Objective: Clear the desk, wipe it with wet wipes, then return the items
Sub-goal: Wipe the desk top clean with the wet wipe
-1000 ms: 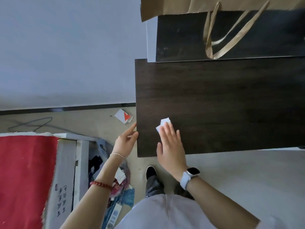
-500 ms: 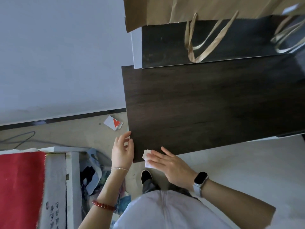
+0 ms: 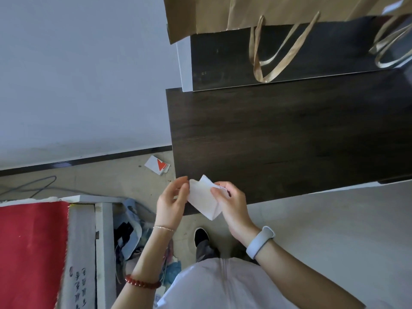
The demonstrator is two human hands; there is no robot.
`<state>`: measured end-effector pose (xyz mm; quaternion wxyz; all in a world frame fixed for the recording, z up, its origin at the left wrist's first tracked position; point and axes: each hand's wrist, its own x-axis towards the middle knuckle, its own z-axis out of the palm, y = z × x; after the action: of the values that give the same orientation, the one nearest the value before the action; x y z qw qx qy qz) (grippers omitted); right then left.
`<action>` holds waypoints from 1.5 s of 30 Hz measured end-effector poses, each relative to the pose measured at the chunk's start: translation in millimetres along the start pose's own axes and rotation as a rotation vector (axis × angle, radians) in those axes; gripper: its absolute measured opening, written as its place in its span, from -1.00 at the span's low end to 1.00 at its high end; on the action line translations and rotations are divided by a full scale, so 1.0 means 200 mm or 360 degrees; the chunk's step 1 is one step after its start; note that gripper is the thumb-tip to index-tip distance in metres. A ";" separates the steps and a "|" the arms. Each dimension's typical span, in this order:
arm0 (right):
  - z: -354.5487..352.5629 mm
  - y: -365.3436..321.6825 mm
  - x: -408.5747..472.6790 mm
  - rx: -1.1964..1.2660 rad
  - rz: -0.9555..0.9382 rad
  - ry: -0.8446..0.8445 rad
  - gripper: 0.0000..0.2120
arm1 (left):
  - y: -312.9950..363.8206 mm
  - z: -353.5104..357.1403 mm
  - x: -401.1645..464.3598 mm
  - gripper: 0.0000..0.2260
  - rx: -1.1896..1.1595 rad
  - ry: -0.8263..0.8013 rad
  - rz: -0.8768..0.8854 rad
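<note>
Dark wood-grain bench [image 3: 289, 139] is filling the right half of the view, with a pale wall to its left and a beige floor [image 3: 116, 175] running beneath. At the bench's far side a raised dark shelf [image 3: 223, 59] is sitting, and a tan paper bag [image 3: 211, 14] is hanging over it, its ribbon handles [image 3: 274, 63] drooping down onto the shelf face.

Just in front of the bench's near left corner, both hands are holding a white wet wipe [image 3: 202, 197] up in the air between them. The left hand [image 3: 170, 201] is pinching the wipe's left edge between thumb and fingertips; the right hand [image 3: 231, 201] is gripping the right side, fingers curled over the folded layers. The wipe is looking partly unfolded, with a corner poking upward and its lower point hanging below the bench edge. It is not lying on the bench surface.

The left forearm is wearing a thin chain and a red bead bracelet [image 3: 142, 283]; the right wrist is wearing a pale band [image 3: 260, 241]. A small white card with a red triangle [image 3: 157, 165] is lying on the floor just beside the bench's left edge. Lower left, a red cloth [image 3: 31, 253] is covering a white frame, with a jumble of bags next to it.
</note>
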<state>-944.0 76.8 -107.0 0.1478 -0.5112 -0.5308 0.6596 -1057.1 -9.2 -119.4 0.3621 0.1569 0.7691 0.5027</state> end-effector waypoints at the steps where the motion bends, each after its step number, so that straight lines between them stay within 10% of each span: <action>1: 0.00 -0.01 0.00 0.0118 0.0057 -0.0023 -0.87 | 0.02 0.02 0.00 -0.78 -0.0038 -0.0090 -0.0052; 10: -0.02 0.02 0.04 -0.0016 -0.0016 0.0132 -0.83 | 0.02 0.05 0.00 -0.92 0.0176 -0.0065 -0.0068; 15: -0.04 0.07 0.00 -0.0422 -0.0471 -0.0178 -0.66 | 0.03 0.05 -0.02 -0.88 -0.0250 0.0040 -0.0080; 20: -0.10 0.06 0.00 -0.0493 -0.0258 -0.0491 -0.74 | 0.03 0.07 -0.01 -0.85 -0.0305 0.0001 -0.0072; 25: -0.37 0.04 0.05 -0.0829 -0.0521 0.0319 -0.79 | -0.01 0.14 0.00 -0.76 0.0559 0.0177 0.0363; 30: -0.75 0.10 0.12 -0.1254 -0.0796 0.1120 -0.84 | -0.11 0.18 0.00 -0.52 0.1136 0.0341 0.0087; 36: -0.70 0.30 0.18 -0.1757 -0.0744 0.0465 -0.56 | -0.17 0.22 0.01 -0.45 0.0988 0.0201 -0.0023; 42: -0.68 0.27 0.20 -0.1731 -0.0581 0.0583 -0.55 | -0.18 0.22 0.01 -0.45 0.0942 0.0182 0.0064; 45: -0.36 0.30 0.06 -0.1776 -0.0980 0.0061 -0.56 | -0.18 0.21 0.01 -0.45 0.0851 0.0158 0.0076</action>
<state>-868.3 102.5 -157.6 0.0514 -0.3470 -0.9144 0.2019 -1024.8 3.6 -162.5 0.2575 0.2402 0.8875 0.2972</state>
